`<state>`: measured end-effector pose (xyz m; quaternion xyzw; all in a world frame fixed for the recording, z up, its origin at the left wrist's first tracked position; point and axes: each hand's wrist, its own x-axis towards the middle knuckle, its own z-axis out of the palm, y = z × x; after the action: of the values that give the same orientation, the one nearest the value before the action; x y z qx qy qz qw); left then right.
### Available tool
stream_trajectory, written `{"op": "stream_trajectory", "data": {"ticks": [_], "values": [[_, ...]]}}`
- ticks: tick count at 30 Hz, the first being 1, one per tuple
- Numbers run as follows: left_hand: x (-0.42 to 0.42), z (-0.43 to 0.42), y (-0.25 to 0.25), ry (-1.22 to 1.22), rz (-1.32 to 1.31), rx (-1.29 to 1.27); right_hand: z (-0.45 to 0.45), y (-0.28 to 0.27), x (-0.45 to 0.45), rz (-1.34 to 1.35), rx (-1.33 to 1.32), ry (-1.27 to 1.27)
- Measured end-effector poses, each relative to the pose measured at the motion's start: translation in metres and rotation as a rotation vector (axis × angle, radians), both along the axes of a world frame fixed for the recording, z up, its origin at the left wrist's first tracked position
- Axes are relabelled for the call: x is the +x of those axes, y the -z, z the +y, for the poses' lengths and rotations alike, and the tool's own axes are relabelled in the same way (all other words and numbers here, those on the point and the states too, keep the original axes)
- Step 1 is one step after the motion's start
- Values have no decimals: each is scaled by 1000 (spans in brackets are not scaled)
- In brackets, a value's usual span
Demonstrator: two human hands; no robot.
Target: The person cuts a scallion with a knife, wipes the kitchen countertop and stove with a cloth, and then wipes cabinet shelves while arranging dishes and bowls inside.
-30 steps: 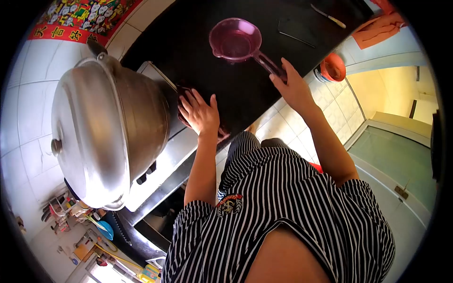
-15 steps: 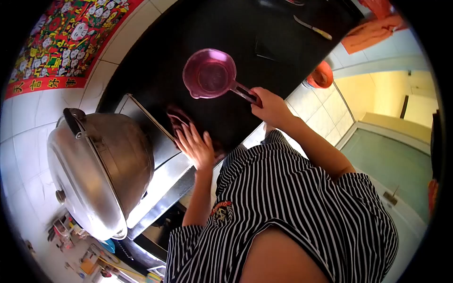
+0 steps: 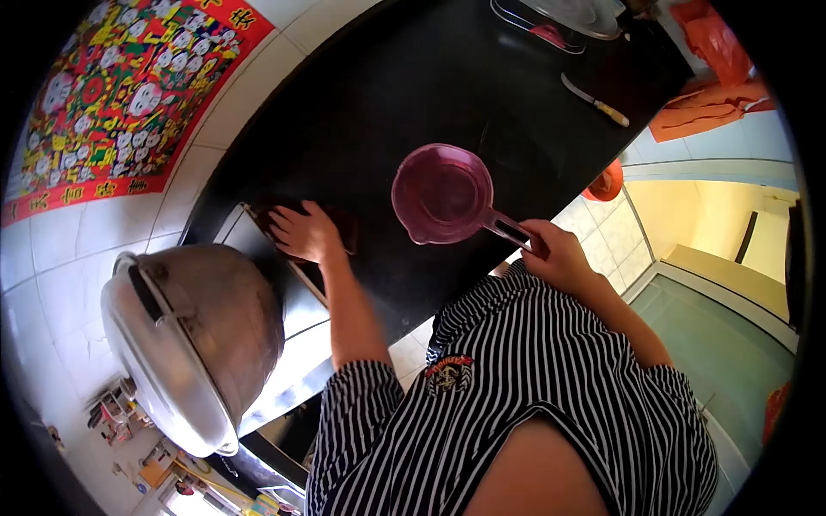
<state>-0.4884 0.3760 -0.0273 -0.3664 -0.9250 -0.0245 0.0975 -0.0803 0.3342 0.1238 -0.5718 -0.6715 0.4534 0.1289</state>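
Note:
My right hand [image 3: 561,256] is wrapped around the handle of a translucent pink plastic water dipper [image 3: 443,193], which is over the black countertop [image 3: 361,112]. The dipper's bowl faces up, and I see no contents in it. My left hand [image 3: 305,234] lies flat with its fingers spread on a dark brown cloth [image 3: 347,230], close to the counter's left end. Part of the cloth is hidden beneath the palm.
A large lidded metal pot [image 3: 228,310] stands just left of my left hand. On the far counter lie a knife [image 3: 596,101] with a pale handle and a clear lid [image 3: 578,13]. An orange-red bucket [image 3: 605,182] is on the floor at right.
My left hand has slid the cloth away from my body, toward the wall. The view has shifted, and the dipper stays in my right hand.

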Motion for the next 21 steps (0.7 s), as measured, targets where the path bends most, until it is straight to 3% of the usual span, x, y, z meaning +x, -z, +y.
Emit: {"op": "stream_trajectory", "data": {"ticks": [3,9,12,13,21], "values": [[-17,53,-4,15,33,122,-10,-1,20,-24,-30,65],[-9,151,2,406,27,242,-33,-12,51,-32,17,184],[29,199,5,516,21,317,-50,-20,65,-86,-2,269],[46,213,1,571,-11,254,-53,-22,67,-57,105,274],[197,319,0,940,-179,105,-90,-38,77,-118,202,487]]}}
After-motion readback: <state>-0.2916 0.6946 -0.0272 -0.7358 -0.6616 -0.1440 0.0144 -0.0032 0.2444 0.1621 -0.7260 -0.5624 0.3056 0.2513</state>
